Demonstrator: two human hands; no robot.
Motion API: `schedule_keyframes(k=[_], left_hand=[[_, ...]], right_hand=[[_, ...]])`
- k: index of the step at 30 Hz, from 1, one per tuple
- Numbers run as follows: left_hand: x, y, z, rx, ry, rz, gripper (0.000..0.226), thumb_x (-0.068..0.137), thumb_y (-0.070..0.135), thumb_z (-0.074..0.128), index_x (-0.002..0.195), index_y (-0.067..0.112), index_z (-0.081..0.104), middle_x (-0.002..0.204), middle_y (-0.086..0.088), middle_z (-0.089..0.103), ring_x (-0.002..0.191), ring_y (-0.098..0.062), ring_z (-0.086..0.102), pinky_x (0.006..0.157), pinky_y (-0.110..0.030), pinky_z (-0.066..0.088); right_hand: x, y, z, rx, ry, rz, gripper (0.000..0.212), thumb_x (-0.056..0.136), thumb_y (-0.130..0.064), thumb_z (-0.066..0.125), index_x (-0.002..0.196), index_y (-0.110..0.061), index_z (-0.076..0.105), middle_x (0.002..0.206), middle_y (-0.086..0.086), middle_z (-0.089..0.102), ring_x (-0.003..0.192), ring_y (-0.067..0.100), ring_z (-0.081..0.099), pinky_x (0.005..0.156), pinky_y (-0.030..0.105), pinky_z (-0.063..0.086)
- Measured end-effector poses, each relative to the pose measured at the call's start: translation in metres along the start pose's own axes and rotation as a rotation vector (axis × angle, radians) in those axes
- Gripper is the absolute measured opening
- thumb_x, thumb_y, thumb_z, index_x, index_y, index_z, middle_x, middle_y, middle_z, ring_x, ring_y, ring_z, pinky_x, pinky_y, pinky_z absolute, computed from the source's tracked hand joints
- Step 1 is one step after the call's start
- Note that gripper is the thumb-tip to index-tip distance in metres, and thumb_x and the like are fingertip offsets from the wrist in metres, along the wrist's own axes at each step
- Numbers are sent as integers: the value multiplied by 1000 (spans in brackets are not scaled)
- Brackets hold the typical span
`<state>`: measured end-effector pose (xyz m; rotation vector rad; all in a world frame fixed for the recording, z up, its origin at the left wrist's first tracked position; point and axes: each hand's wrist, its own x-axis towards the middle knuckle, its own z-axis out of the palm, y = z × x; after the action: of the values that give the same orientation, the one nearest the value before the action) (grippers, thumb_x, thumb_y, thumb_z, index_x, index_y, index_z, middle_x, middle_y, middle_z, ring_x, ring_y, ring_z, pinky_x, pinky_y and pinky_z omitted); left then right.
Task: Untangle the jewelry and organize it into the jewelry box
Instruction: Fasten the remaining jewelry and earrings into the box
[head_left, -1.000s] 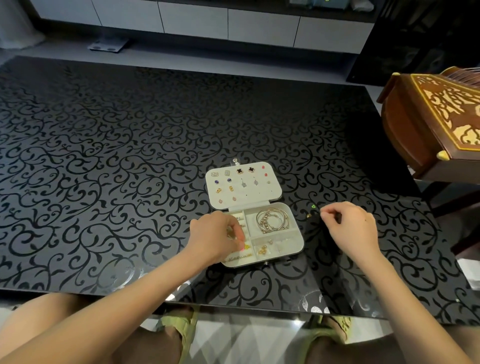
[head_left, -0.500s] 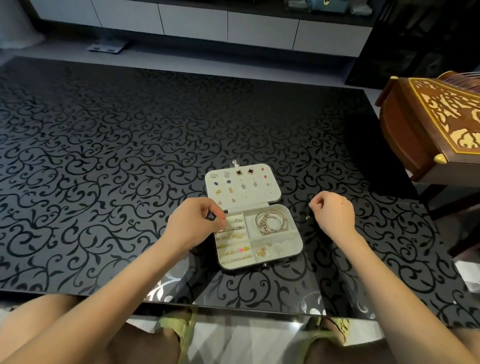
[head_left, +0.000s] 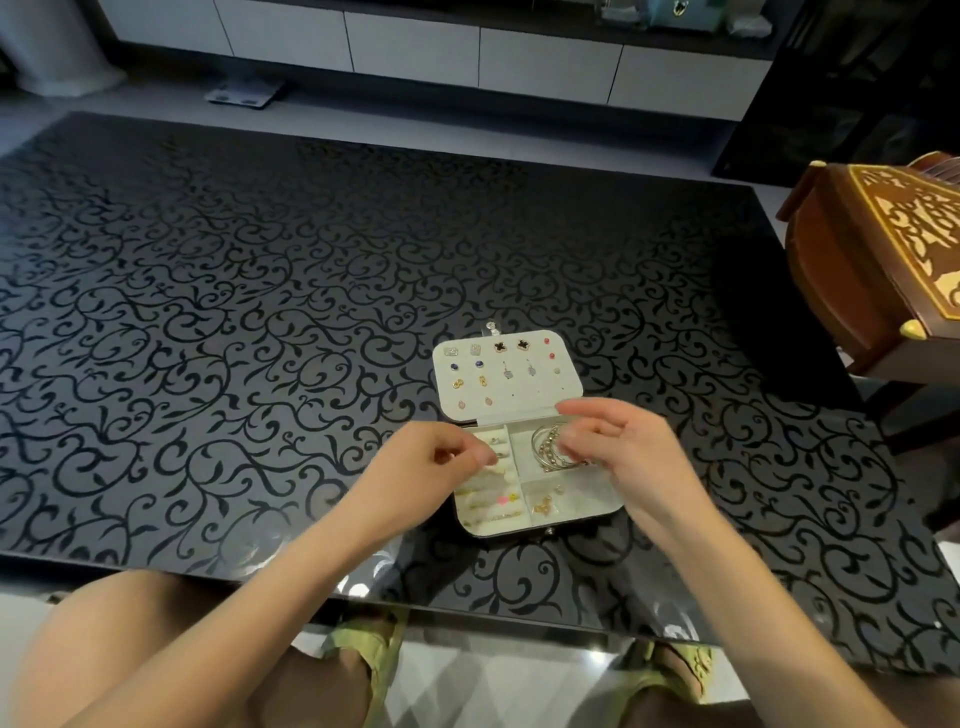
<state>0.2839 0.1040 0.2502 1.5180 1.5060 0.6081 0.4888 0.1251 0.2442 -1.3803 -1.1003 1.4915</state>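
1. Swinging in from the table right of the jewelry box (head_left: 524, 402), the right hand (head_left: 628, 452) now hovers over the box's bangles (head_left: 549, 448). Its fingers are loosely spread and nothing shows in them.
2. The left hand (head_left: 434, 460) has left the ring rows and sits at the box's left edge, thumb against forefinger. I cannot tell whether it pinches anything.
3. With both hands meeting above the open box, sorting looks nearly finished.

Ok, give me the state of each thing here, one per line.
Jewelry box: open, lid flat back.
Earrings: pinned in lid.
Bangles: lying inside the box.
Left hand: fingers curled, contents unclear.
Right hand: fingers relaxed, over bangles.
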Motion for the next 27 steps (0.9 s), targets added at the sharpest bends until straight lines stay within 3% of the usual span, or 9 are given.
schedule_keyframes(k=[3,8,13,18,23,27], left_hand=[[-12,-1,6,-41,-17,77,12,87,27,63,87,26,75,82,17,69,77,4,59,70,-7,41],[-22,-6,6,-166,17,66,10,82,24,69,91,26,74,84,6,72,83,-16,65,83,-39,52],[-24,0,-2,-202,9,88,12,72,28,74,83,23,75,81,3,73,82,-19,68,84,-46,53],[-18,-4,-13,-94,-14,58,6,70,25,79,70,23,73,74,-1,70,74,-21,63,77,-35,52],[-4,-11,-21,254,-171,6,13,76,24,75,67,29,68,70,14,66,60,6,53,62,-5,40],[10,-10,-16,494,-254,60,8,84,26,68,76,23,68,75,16,59,64,2,50,60,-4,36]], right_hand=[[-18,4,31,157,-143,107,21,79,8,64,95,-5,67,65,8,67,60,14,63,60,19,52],[-22,5,42,229,-212,151,19,75,8,65,89,-3,61,66,13,67,56,17,60,54,20,49],[-20,3,44,215,-276,225,20,77,11,64,90,-1,56,64,11,65,55,16,60,54,21,50],[-21,7,44,182,-254,244,18,80,5,66,95,1,57,67,13,66,55,16,60,53,20,51],[-20,12,24,10,-109,160,6,86,-5,63,92,-4,62,62,5,65,53,12,52,45,19,41],[-21,15,14,-41,-81,159,4,88,-6,61,89,-5,65,63,4,64,54,10,50,45,19,38]])
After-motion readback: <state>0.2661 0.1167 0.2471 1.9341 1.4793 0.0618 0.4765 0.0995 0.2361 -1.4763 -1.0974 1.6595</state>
